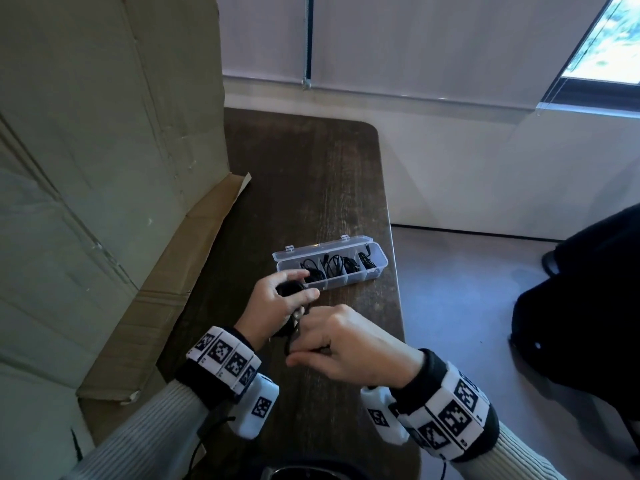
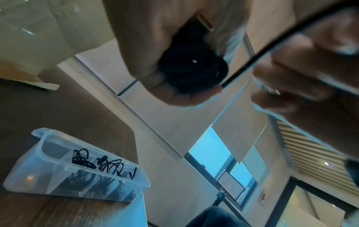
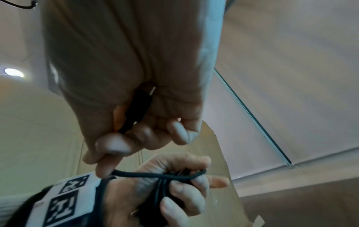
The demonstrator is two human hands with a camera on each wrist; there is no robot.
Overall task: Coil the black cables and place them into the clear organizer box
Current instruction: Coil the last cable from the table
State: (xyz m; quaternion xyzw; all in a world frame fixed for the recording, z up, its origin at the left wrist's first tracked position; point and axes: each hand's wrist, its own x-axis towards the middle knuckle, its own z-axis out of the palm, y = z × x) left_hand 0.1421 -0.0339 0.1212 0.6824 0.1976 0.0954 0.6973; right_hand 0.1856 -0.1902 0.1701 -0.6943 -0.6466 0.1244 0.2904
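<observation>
My left hand point(image 1: 280, 299) grips a coiled bundle of black cable point(image 1: 289, 288) above the dark table, just in front of the clear organizer box point(image 1: 375, 271). In the left wrist view the coil point(image 2: 192, 72) sits between thumb and fingers. My right hand point(image 1: 332, 341) pinches the cable's loose end point(image 3: 155, 175) and holds its plug point(image 3: 136, 110) in the curled fingers, drawing the strand across the coil. The box stands open, with several coiled black cables point(image 1: 332, 265) in its compartments; the leftmost compartment point(image 2: 52, 149) looks empty.
A large cardboard box point(image 1: 104, 168) stands along the table's left side, one flap point(image 1: 166, 289) lying on the wooden table point(image 1: 311, 188). The table's right edge is close to the organizer. A dark bag point(image 1: 581, 306) sits on the floor to the right.
</observation>
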